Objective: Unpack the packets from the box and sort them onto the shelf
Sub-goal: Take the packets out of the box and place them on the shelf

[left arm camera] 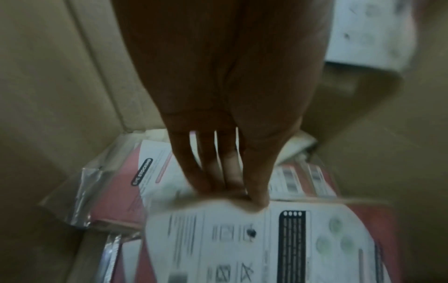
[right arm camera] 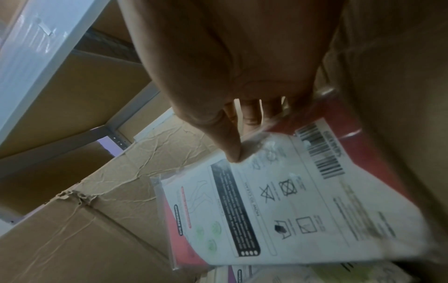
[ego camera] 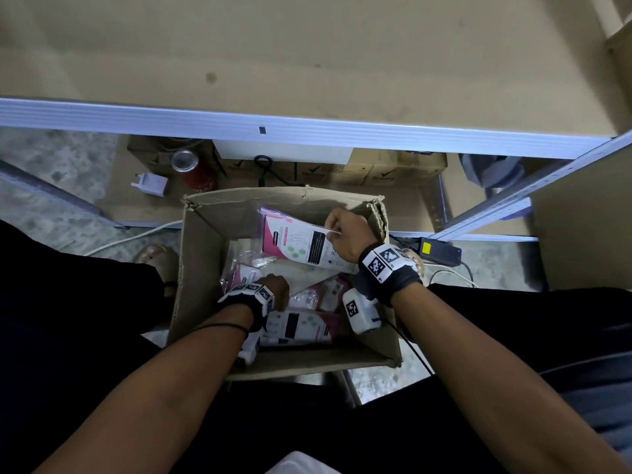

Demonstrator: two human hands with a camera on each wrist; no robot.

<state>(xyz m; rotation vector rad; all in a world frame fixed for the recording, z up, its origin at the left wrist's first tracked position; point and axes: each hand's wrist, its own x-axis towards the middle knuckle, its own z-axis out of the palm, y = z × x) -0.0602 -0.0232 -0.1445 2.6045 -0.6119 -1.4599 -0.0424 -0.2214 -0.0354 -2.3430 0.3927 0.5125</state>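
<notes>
Head view: box point(ego camera: 201, 254) holds packets point(ego camera: 301, 325), seemingly stockings.

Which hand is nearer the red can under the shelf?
Left. The left hand is low in the box, below and right of the red can; the right hand is farther right, pinching a packet.

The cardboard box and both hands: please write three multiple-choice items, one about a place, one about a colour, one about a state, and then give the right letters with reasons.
1. Where is the red can?
A. in the cardboard box
B. beyond the box, under the shelf edge
C. in the left hand

2. What colours is the lifted packet?
A. pink and white
B. blue and yellow
C. all black

3. What is the right hand doing?
A. hanging free
B. pressing flat on the shelf
C. pinching the lifted packet

Answers: B, the can stands past the cardboard box; A, its print shows these; C, thumb and fingers close on its edge.
</notes>
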